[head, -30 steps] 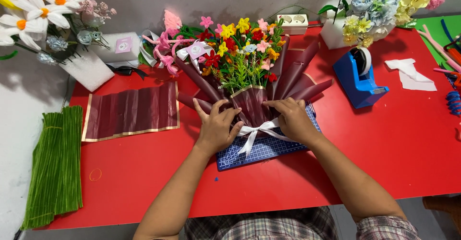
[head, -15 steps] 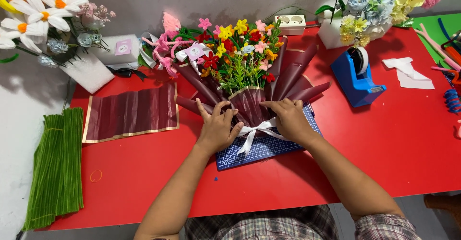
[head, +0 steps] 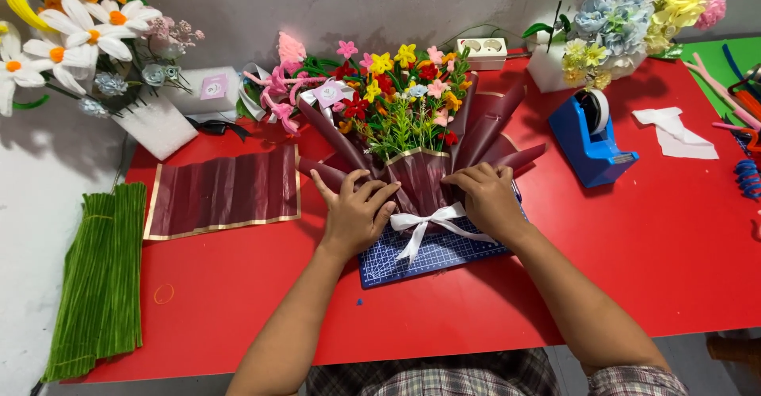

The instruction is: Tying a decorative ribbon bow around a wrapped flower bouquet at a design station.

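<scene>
Both hands press flat on the maroon wrap: left hand (head: 354,212) and right hand (head: 489,198) flank the white bow (head: 424,225), fingers curled over the paper's folds, likely to hold the pleats in shape. Bouquet (head: 400,118) lies on a blue cutting mat (head: 444,253) on the red counter (head: 650,261), stems toward the person, blooms pointing away toward the wall.
</scene>
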